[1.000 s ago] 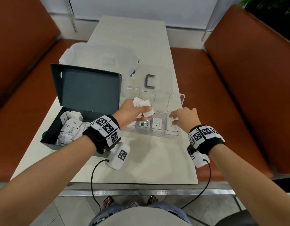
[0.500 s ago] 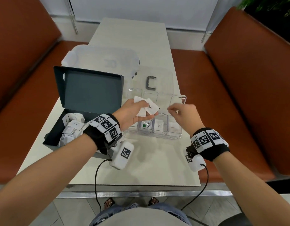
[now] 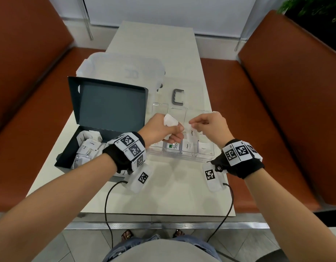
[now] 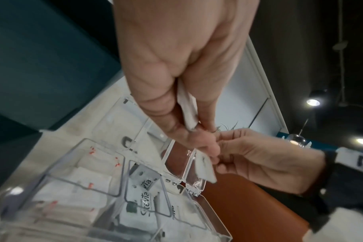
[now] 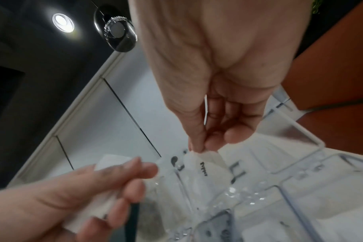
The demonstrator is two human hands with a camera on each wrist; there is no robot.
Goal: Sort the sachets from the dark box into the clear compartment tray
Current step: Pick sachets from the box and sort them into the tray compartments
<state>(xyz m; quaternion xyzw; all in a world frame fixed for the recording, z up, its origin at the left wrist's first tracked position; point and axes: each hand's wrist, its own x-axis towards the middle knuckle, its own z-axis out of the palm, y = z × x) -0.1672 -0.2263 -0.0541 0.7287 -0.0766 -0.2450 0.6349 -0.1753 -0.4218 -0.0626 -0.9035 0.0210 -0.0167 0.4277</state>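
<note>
Over the clear compartment tray [image 3: 182,156], my left hand [image 3: 179,129] grips a small bunch of white sachets [image 3: 170,121]. Close beside it, my right hand [image 3: 191,123] pinches one white sachet marked Pepper [image 3: 191,133] by its top edge, so it hangs above the middle of the tray. The right wrist view shows that pinch [image 5: 199,148] and the hanging pepper sachet [image 5: 207,170]. In the left wrist view the left hand's sachets [image 4: 186,104] sit between thumb and fingers. The front compartments hold a Stevia sachet [image 3: 173,146] and other white ones. More sachets [image 3: 87,148] lie in the open dark box [image 3: 110,106] on the left.
A translucent plastic tub [image 3: 121,70] stands behind the dark box. A grey C-shaped clip [image 3: 177,97] lies just beyond the tray. Brown benches [image 3: 286,110] flank the narrow white table [image 3: 163,195]. Cables hang from both wrist cameras.
My right hand left the tray's front right compartment, rose toward the left hand and now pinches a pepper sachet taken from the left hand's bunch. The left hand lifted slightly.
</note>
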